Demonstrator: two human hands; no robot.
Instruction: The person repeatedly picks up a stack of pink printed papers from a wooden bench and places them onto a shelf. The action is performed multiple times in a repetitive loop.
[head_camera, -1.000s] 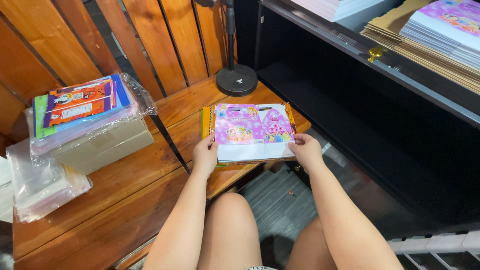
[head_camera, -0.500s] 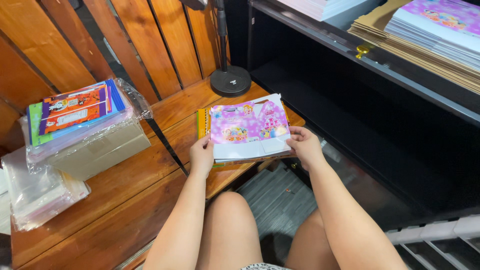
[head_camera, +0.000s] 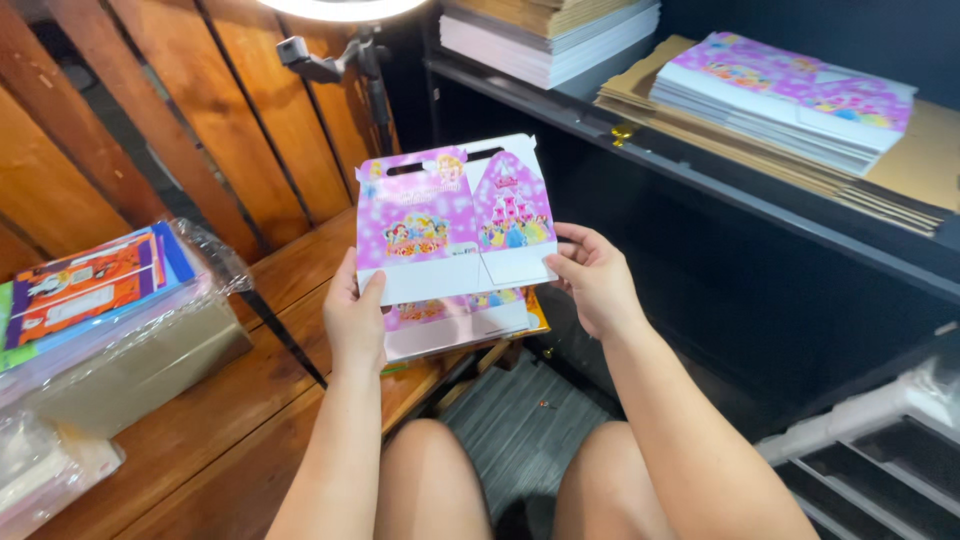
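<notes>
The flat box (head_camera: 455, 222) is pink and purple with white edges and little cartoon pictures and a castle. Below it, the desk (head_camera: 210, 440) is orange-brown wood. Left of the box, the books (head_camera: 85, 290) are orange, blue and green. The shelf (head_camera: 760, 215) is black.

Flat carton (head_camera: 455, 225) above stack (head_camera: 460, 325) on bench (head_camera: 200, 440); shelf (head_camera: 800, 230) right.

Packing workshop: shelved flat carton stacks (head_camera: 790, 95)
</notes>
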